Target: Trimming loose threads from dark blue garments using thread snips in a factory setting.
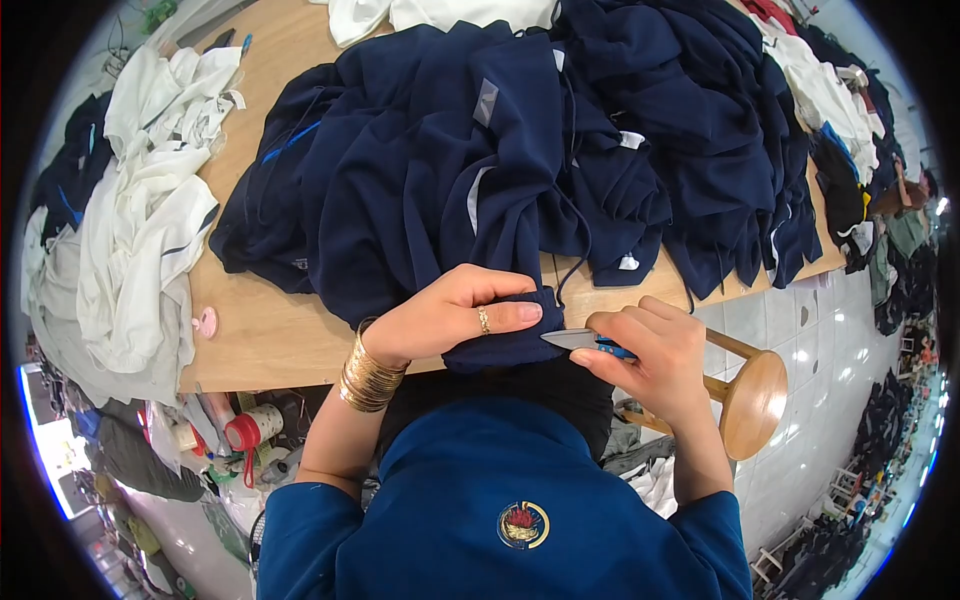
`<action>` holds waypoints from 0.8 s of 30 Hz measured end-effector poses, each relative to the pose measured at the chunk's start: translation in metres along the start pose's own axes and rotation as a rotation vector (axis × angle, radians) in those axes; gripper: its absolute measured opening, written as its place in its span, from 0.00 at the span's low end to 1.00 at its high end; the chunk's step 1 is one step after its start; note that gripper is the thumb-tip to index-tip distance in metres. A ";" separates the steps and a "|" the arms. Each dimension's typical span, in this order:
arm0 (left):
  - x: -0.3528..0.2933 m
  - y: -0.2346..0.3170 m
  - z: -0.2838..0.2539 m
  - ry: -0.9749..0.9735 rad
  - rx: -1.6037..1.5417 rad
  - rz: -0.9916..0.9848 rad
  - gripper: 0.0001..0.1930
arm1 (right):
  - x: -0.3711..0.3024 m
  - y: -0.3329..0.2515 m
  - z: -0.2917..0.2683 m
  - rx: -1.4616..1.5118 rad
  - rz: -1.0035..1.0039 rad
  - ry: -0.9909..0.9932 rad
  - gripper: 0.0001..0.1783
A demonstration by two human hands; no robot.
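Observation:
My left hand (pixel 455 315) is closed on the end of a navy garment (pixel 420 190), pinching its gathered edge between thumb and fingers near the table's front edge. Gold bangles circle that wrist. In my right hand (pixel 655 350) is a pair of thread snips (pixel 572 339) with blue handles, gripped in a fist. Its pointed blades aim left and reach the garment's edge close to my left thumb. Most of the handle is hidden inside my fingers. The garment spreads away from me across the table in loose folds, with grey and white patches and a dark drawstring.
More navy garments (pixel 690 130) lie heaped at the right of the wooden table (pixel 270 350). White and grey fabric (pixel 150 220) hangs over its left side. A pink round object (pixel 208 322) sits near the front edge. To my right stands a wooden stool (pixel 757 403).

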State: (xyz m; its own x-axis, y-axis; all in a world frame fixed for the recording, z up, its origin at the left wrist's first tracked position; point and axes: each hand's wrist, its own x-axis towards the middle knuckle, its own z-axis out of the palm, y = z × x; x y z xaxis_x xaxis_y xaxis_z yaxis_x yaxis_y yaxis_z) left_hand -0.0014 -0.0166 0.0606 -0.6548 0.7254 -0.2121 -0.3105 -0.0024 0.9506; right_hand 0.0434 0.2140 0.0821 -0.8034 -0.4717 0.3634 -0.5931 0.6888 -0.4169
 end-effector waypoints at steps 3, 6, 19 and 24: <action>0.001 0.001 -0.001 -0.016 0.037 0.011 0.13 | 0.002 -0.002 -0.001 0.005 0.006 -0.009 0.16; 0.002 0.000 -0.001 -0.021 0.066 0.050 0.13 | 0.001 -0.002 0.000 -0.009 -0.006 -0.009 0.17; -0.001 -0.002 0.009 0.305 -0.025 -0.073 0.20 | 0.005 -0.005 0.020 0.665 0.373 -0.085 0.34; -0.006 -0.004 -0.014 -0.052 0.144 0.059 0.14 | 0.002 -0.008 0.037 0.853 0.658 -0.019 0.13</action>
State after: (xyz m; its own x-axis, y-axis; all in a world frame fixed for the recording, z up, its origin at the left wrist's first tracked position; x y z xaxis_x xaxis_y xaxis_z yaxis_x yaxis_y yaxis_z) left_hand -0.0063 -0.0305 0.0550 -0.6310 0.7618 -0.1463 -0.1680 0.0500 0.9845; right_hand 0.0445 0.1877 0.0553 -0.9746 -0.1623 -0.1546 0.1203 0.2033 -0.9717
